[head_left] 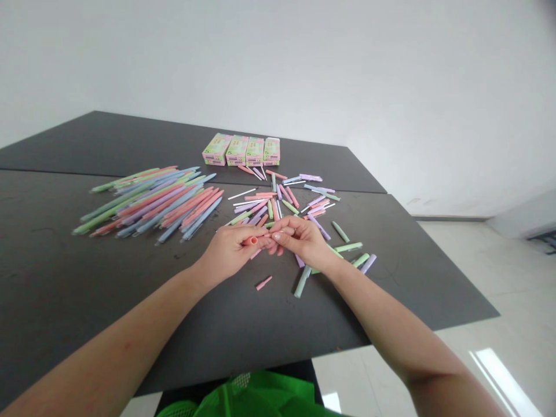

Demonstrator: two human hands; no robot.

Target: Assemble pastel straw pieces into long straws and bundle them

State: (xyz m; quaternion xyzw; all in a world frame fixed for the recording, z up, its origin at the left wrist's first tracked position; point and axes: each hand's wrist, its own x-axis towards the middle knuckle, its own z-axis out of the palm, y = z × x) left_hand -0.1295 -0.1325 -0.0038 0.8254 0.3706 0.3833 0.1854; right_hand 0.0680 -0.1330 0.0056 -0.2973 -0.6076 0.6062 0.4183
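My left hand (226, 252) is closed around a coral pen barrel (253, 240), whose round open end faces me. The fingertips of my right hand (306, 240) meet those of the left in a pinch over the table; what they grip is mostly hidden by the fingers. Below the hands lies a small pink pen part (263, 283) with a narrow tip. Loose pen barrels (303, 282) in green, purple and coral are scattered around and beyond my hands, with thin white refills (242, 193) among them.
On the left is a pile of long pastel pens (147, 202). Several pink-and-green boxes (237, 152) stand in a row behind the loose parts. The dark table (217, 330) has a seam across it and ends at a right edge above the tiled floor.
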